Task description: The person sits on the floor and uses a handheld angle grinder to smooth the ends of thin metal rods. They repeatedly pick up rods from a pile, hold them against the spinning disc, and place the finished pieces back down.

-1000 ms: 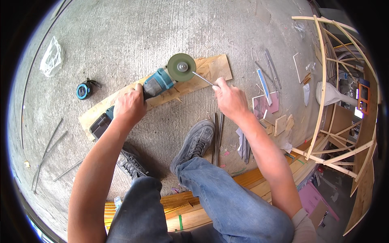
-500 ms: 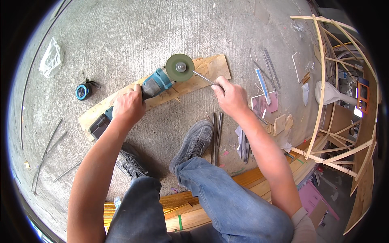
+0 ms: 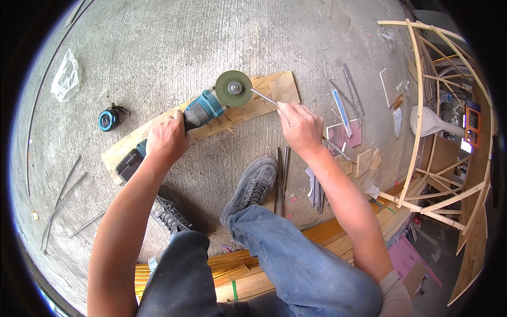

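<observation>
My left hand (image 3: 167, 138) is wrapped round the body of a teal and black cordless angle grinder (image 3: 203, 109), its battery end toward my left foot. The grinder's green cutting disc (image 3: 232, 89) faces up over a wooden board (image 3: 274, 90) lying on the concrete. In my right hand (image 3: 301, 127) I pinch a thin metal rod (image 3: 265, 97). One end of the rod is at the disc's right edge; whether it touches I cannot tell. The other end sticks out past my wrist to the lower right.
A blue-ringed tape measure (image 3: 109, 119) and a clear plastic bag (image 3: 66, 76) lie at left. Metal rods (image 3: 283, 177) rest beside my right shoe (image 3: 255, 182). Offcuts and a pink sheet (image 3: 353, 133) are scattered right, before a wooden frame (image 3: 419, 105). Planks (image 3: 253, 280) lie beneath my legs.
My right hand has turned slightly and shifted a little on the rod, whose rear end now shows beyond the wrist. The grinder and left hand have barely moved.
</observation>
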Demonstrator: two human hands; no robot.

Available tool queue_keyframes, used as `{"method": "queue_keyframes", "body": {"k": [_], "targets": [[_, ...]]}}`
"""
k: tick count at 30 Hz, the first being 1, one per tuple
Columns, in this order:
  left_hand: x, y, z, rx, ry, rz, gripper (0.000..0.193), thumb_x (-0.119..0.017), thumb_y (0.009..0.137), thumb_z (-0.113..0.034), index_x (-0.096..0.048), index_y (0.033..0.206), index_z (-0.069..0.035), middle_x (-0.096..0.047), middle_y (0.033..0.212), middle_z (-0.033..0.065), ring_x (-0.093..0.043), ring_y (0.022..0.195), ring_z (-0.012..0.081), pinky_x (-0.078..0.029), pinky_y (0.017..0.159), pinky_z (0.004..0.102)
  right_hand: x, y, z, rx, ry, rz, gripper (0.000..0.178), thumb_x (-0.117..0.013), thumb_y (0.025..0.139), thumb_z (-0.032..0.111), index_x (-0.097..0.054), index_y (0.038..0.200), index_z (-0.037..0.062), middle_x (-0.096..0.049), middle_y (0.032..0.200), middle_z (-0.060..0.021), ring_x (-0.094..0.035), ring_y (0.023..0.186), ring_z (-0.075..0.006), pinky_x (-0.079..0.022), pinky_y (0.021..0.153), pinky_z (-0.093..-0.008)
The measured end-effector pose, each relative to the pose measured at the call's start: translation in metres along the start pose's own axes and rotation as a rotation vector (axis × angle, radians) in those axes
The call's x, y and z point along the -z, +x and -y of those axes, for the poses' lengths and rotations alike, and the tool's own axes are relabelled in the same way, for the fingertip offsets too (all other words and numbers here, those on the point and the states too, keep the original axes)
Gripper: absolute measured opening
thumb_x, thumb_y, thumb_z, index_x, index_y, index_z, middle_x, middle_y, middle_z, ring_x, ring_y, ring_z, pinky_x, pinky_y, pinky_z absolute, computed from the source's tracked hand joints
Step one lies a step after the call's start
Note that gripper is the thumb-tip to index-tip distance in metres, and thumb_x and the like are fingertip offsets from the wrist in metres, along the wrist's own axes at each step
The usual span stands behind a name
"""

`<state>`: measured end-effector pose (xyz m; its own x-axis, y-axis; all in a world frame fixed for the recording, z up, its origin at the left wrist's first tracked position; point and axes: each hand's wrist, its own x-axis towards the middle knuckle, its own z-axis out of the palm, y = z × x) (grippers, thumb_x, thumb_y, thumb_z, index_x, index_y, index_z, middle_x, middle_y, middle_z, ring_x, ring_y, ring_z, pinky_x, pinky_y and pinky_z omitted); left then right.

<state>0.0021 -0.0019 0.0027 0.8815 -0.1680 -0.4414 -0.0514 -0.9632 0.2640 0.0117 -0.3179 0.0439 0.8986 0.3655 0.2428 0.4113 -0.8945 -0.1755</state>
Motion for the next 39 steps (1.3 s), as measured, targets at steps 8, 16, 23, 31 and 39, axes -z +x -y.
{"method": "queue_keyframes", "body": {"k": [8,16,23,31,39], "targets": [[-0.002,0.001,0.001,0.012,0.002,0.011,0.035,-0.065,0.084,-0.02,-0.051,0.108,0.001,-0.066,0.099,0.0245,-0.065,0.097,0.0407,-0.052,0.086,0.0478,0.006,0.003,0.004,-0.019,0.066,0.088,0.005,-0.061,0.091,0.013,-0.062,0.095,0.01,-0.069,0.076,-0.0108,-0.069,0.069,-0.0322,-0.054,0.056,-0.0448],[-0.005,0.0,0.003,-0.029,0.004,-0.046,0.031,-0.064,0.084,-0.017,-0.052,0.105,0.001,-0.066,0.095,0.0245,-0.066,0.093,0.0406,-0.053,0.082,0.0473,0.011,0.005,0.009,-0.095,0.131,0.212,0.01,-0.062,0.093,0.017,-0.056,0.092,0.0085,-0.068,0.075,-0.0147,-0.068,0.068,-0.0383,-0.054,0.057,-0.0495],[-0.007,-0.001,0.004,-0.088,0.027,-0.121,0.026,-0.062,0.084,-0.014,-0.053,0.103,0.001,-0.067,0.09,0.0241,-0.069,0.084,0.0397,-0.056,0.075,0.0467,0.011,0.005,0.007,-0.106,0.136,0.247,0.012,-0.06,0.094,0.02,-0.056,0.091,0.009,-0.067,0.075,-0.0156,-0.067,0.069,-0.0395,-0.054,0.057,-0.0504],[-0.003,0.0,0.002,-0.022,0.001,-0.026,0.032,-0.065,0.084,-0.017,-0.052,0.107,0.001,-0.066,0.096,0.0246,-0.066,0.093,0.0404,-0.053,0.082,0.0471,0.019,0.014,0.007,-0.164,0.078,0.385,0.021,-0.053,0.1,0.029,-0.062,0.098,0.0095,-0.069,0.082,-0.0153,-0.068,0.075,-0.039,-0.054,0.065,-0.0499],[-0.005,0.0,0.003,-0.079,0.037,-0.078,0.031,-0.063,0.085,-0.017,-0.053,0.106,0.001,-0.068,0.094,0.0248,-0.069,0.087,0.041,-0.055,0.079,0.048,0.018,0.016,-0.004,-0.326,0.321,0.619,0.023,-0.053,0.101,0.026,-0.062,0.099,0.0053,-0.069,0.076,-0.0122,-0.066,0.062,-0.0264,-0.051,0.058,-0.0392]]}}
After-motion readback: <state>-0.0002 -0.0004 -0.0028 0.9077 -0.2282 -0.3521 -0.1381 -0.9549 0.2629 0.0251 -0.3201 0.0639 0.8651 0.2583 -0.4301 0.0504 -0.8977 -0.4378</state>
